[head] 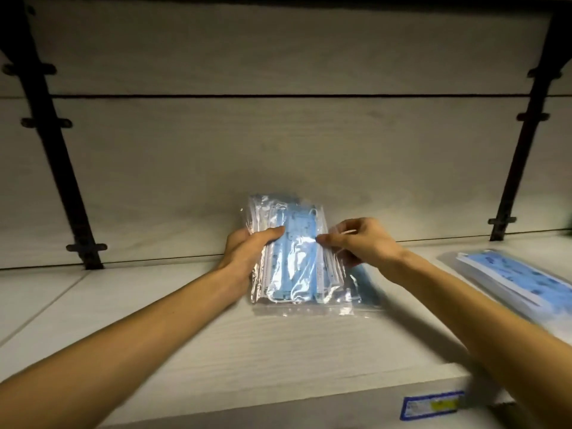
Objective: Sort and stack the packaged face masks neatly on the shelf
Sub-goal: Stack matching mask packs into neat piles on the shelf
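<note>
A stack of clear plastic packs of blue face masks (294,264) sits in the middle of the pale wooden shelf (192,329). My left hand (247,252) grips the stack's left edge, thumb lying on the top pack. My right hand (359,243) pinches the clear wrapper at the stack's right edge between thumb and fingers. The lowest pack sticks out at the bottom right, askew under the others. A second pile of mask packs (513,280) lies flat on the shelf at the right.
The shelf's pale back panel (278,144) rises right behind the stack. Black metal uprights stand at the left (55,144) and the right (523,144). A blue price label (433,404) is stuck on the shelf's front edge.
</note>
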Demonstrator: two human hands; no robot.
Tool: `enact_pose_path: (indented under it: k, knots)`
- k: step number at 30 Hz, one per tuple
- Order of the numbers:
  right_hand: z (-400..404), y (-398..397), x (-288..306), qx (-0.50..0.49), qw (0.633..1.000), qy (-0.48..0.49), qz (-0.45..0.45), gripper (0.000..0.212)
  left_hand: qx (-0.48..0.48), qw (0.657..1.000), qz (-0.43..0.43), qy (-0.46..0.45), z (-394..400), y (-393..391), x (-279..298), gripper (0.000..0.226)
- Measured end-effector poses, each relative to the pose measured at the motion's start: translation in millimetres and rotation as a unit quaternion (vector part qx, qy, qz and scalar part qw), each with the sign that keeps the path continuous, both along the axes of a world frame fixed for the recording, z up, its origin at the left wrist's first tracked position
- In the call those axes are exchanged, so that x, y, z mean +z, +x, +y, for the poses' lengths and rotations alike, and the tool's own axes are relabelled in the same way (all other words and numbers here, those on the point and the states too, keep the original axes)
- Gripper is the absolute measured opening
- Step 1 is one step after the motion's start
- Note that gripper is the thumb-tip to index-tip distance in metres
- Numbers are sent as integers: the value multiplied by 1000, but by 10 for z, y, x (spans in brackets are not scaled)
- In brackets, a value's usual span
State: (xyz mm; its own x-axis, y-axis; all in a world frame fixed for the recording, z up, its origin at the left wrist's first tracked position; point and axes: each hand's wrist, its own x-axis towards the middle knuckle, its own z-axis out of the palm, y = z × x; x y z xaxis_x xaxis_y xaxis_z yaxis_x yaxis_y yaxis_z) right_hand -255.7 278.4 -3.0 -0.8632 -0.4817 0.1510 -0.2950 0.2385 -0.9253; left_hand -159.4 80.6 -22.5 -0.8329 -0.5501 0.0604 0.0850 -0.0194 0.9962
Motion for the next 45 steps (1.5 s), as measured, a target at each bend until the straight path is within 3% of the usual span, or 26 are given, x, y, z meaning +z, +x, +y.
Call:
enact_pose_path:
  k: [3,7,13,19,22,26,28,30,31,33,34,36,41,45]
  knots:
    - [183,-139,-59,43,998,-1,-41,25,-26,1000,-4,-11,19,35,-99,42]
    - [295,-261,-177,37,998,-5,-57,32,-71,997,-19,-31,-38,96,-171,14]
    - [447,-470,-197,-103,992,61,42,25,-32,998,-32,-55,-71,75,-202,24]
    - [506,-461,-240,-162,946,219,173,42,55,997,9,-46,-116,70,-169,41]
    - [519,-414,-216,-181,928,268,184,52,94,993,52,-53,-151,99,-71,28]
    - [484,-345,-218,-149,946,245,152,62,87,994,66,-15,-225,139,86,24]
    - [466,-327,-195,-162,928,254,218,62,43,998,49,-4,-236,162,99,19]
    - [427,-264,-155,-159,924,189,291,55,15,1000,23,13,-204,165,78,24]
    - [396,-215,-130,-128,944,125,277,52,4,1000,13,21,-171,165,56,27]
    - [317,-92,-82,-23,992,4,125,54,-13,1000,2,25,-116,150,-6,33]
    - [285,-63,-83,18,999,-16,49,52,-23,999,-3,24,-95,143,-40,36]
    - [245,-45,-133,70,997,-4,-16,34,-53,998,-10,28,-68,136,-102,41]
    - [276,-162,-212,19,999,30,-5,6,-74,996,-34,22,-101,96,-175,31]
    - [408,-309,-223,-57,990,117,46,1,-36,999,-30,-2,-147,97,-174,31]
